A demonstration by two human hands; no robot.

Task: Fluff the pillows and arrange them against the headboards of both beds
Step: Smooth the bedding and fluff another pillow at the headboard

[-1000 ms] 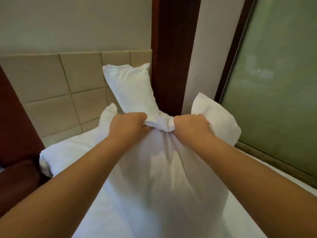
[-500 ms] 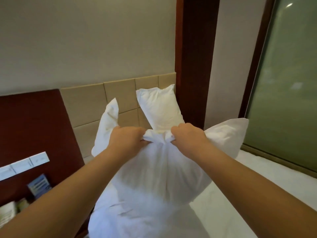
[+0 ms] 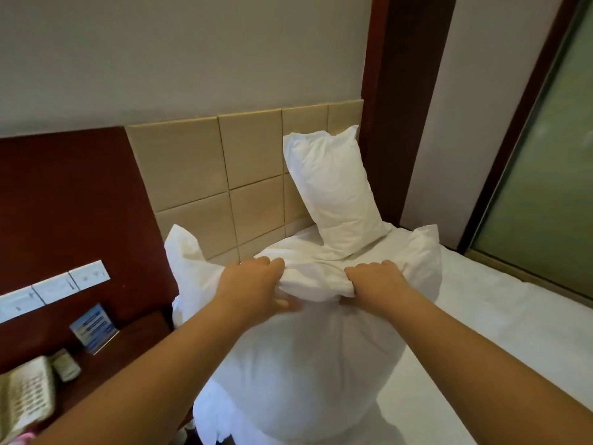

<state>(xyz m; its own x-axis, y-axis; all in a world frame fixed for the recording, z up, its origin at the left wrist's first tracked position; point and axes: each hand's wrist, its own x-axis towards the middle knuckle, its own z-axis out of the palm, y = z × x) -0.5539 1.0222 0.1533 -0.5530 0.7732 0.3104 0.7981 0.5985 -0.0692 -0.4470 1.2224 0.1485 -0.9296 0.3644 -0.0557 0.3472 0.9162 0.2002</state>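
I hold a white pillow [image 3: 308, 348] upright over the head of the bed, its top edge bunched between my hands. My left hand [image 3: 253, 287] grips the bunch from the left. My right hand [image 3: 375, 282] grips it from the right. The pillow's two top corners stick out at either side. A second white pillow [image 3: 333, 191] stands tilted against the beige padded headboard [image 3: 205, 175], in the far right corner of the bed. Another white pillow lies flat beneath it, mostly hidden.
The white bed sheet [image 3: 500, 329] spreads to the right. A dark red wall panel [image 3: 67, 203] with a white switch strip [image 3: 54, 289] is at the left, above a nightstand holding a card [image 3: 94, 327] and a phone [image 3: 25, 399]. A frosted glass door [image 3: 552, 175] stands at the right.
The pillow in my hands has come down toward the bed and my hands have moved slightly apart. My view has tipped down and left, showing more of the nightstand.
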